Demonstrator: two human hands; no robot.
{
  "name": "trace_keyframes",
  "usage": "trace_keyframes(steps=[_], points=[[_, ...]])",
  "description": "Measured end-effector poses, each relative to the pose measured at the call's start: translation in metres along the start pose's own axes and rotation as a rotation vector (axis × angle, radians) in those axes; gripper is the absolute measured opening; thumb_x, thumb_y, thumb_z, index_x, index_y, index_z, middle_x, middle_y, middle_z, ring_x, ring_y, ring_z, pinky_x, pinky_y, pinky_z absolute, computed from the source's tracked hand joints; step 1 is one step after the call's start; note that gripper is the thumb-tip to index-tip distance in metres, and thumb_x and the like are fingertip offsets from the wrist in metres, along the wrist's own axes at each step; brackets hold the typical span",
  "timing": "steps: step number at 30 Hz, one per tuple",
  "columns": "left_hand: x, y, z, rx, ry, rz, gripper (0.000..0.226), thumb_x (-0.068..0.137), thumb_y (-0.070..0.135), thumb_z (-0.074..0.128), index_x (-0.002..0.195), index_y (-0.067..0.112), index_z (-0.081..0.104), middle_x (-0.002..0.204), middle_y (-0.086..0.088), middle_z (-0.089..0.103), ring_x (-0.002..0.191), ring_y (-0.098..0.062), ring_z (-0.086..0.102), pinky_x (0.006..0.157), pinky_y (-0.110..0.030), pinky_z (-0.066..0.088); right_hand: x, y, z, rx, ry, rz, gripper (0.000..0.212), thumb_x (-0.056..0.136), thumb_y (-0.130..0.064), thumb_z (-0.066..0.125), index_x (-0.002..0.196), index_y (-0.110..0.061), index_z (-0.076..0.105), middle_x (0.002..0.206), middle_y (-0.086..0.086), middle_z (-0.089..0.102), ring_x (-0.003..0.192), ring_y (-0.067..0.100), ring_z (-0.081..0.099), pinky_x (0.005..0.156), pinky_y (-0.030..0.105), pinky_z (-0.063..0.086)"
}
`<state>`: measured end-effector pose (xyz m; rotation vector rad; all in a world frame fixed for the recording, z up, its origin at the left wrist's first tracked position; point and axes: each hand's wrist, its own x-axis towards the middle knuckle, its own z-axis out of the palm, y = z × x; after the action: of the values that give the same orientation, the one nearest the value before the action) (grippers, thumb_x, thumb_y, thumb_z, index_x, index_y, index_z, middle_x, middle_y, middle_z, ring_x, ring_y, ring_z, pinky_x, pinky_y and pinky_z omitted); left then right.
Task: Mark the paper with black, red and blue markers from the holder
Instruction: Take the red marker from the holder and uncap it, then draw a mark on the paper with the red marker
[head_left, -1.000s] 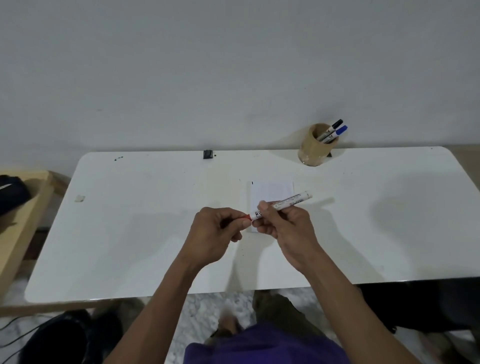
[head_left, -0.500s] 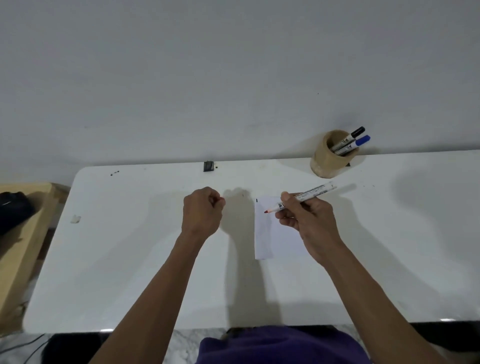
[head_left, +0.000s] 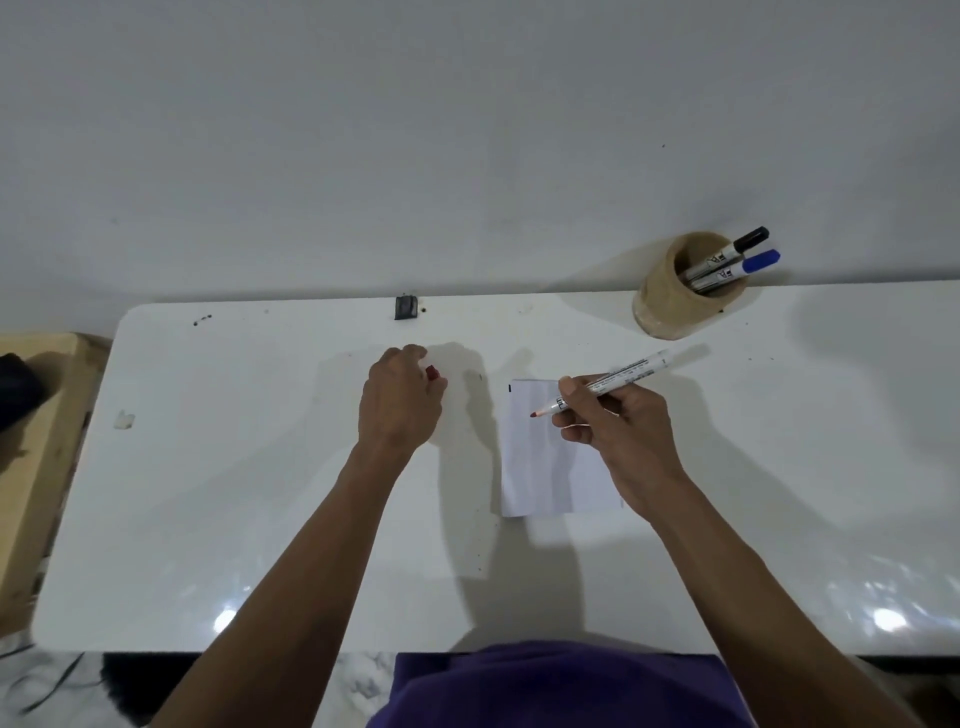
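A small white paper (head_left: 540, 462) lies on the white table (head_left: 234, 493), with a short black mark at its top left corner. My right hand (head_left: 618, 441) grips the uncapped red marker (head_left: 623, 375), its red tip just above the paper's upper left part. My left hand (head_left: 400, 400) rests on the table left of the paper, curled around the red cap (head_left: 432, 372). A tan round holder (head_left: 680, 286) at the back right holds a black-capped marker (head_left: 727, 254) and a blue-capped marker (head_left: 737, 269).
A small black clip (head_left: 405, 307) sits at the table's far edge by the wall. A scrap of tape (head_left: 123, 419) lies near the left edge. A wooden bench (head_left: 31, 467) with a dark object stands left of the table.
The cap came off the red marker. My left hand carried it left and down to the table. My right hand moved the marker out over the paper, tip lowering toward it.
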<state>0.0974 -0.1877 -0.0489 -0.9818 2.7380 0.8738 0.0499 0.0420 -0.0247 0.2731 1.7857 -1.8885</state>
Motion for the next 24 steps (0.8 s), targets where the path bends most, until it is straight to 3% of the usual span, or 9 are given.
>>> trace_keyframes(steps=[2, 4, 7, 12, 17, 21, 24], points=[[-0.012, 0.003, -0.004, -0.02, 0.083, -0.046, 0.046, 0.094, 0.031, 0.061, 0.136, 0.014, 0.05, 0.123, -0.009, 0.061, 0.105, -0.032, 0.064, 0.083, -0.04, 0.052, 0.0, 0.001, 0.0, -0.024, 0.003, -0.025, 0.014, 0.086, -0.011, 0.08, 0.094, -0.001, 0.074, 0.077, 0.006, 0.076, 0.072, 0.021, 0.075, 0.07, 0.031, 0.06], [-0.031, 0.006, -0.005, -0.067, 0.207, -0.048, 0.043, 0.094, 0.038, 0.06, 0.132, 0.021, 0.05, 0.118, -0.003, 0.06, 0.099, -0.027, 0.064, 0.078, -0.039, 0.053, -0.001, 0.003, 0.0, -0.017, 0.022, -0.051, 0.018, 0.08, -0.004, 0.085, 0.092, 0.003, 0.073, 0.075, 0.006, 0.075, 0.071, 0.021, 0.075, 0.068, 0.03, 0.061], [-0.063, 0.004, 0.013, -0.105, 0.266, 0.194, 0.038, 0.094, 0.036, 0.061, 0.128, 0.021, 0.055, 0.12, -0.002, 0.06, 0.105, -0.023, 0.062, 0.08, -0.037, 0.055, 0.001, 0.009, -0.001, -0.002, 0.036, -0.08, 0.019, 0.075, 0.003, 0.086, 0.086, 0.002, 0.071, 0.077, 0.007, 0.075, 0.072, 0.021, 0.073, 0.068, 0.031, 0.062], [-0.082, -0.009, 0.067, 0.055, 0.145, 0.529, 0.041, 0.099, 0.026, 0.054, 0.138, 0.015, 0.054, 0.141, -0.01, 0.058, 0.131, -0.028, 0.052, 0.105, -0.045, 0.045, 0.01, 0.025, 0.003, -0.132, -0.006, -0.154, 0.017, 0.078, 0.003, 0.085, 0.085, -0.003, 0.07, 0.087, 0.008, 0.077, 0.079, 0.021, 0.074, 0.076, 0.039, 0.06], [-0.087, -0.012, 0.087, 0.199, 0.144, 0.487, 0.046, 0.102, 0.032, 0.045, 0.145, 0.02, 0.049, 0.153, -0.009, 0.048, 0.144, -0.028, 0.041, 0.12, -0.048, 0.029, 0.023, 0.03, 0.008, -0.152, -0.028, -0.221, 0.017, 0.08, 0.003, 0.082, 0.083, -0.006, 0.068, 0.092, 0.016, 0.076, 0.08, 0.026, 0.074, 0.075, 0.04, 0.061], [-0.089, -0.009, 0.09, 0.221, 0.192, 0.478, 0.046, 0.103, 0.035, 0.04, 0.144, 0.016, 0.051, 0.152, -0.008, 0.05, 0.144, -0.026, 0.042, 0.12, -0.047, 0.028, 0.037, 0.03, 0.012, -0.22, -0.003, -0.258, 0.019, 0.078, -0.004, 0.085, 0.079, -0.016, 0.07, 0.086, 0.012, 0.077, 0.078, 0.032, 0.076, 0.073, 0.043, 0.063], [-0.088, -0.011, 0.091, 0.222, 0.223, 0.49, 0.046, 0.103, 0.035, 0.042, 0.143, 0.015, 0.052, 0.152, -0.008, 0.05, 0.144, -0.025, 0.043, 0.119, -0.048, 0.03, 0.049, 0.033, 0.012, -0.322, -0.014, -0.283, 0.017, 0.076, -0.012, 0.086, 0.077, -0.01, 0.069, 0.081, 0.012, 0.077, 0.078, 0.036, 0.075, 0.07, 0.05, 0.062]])
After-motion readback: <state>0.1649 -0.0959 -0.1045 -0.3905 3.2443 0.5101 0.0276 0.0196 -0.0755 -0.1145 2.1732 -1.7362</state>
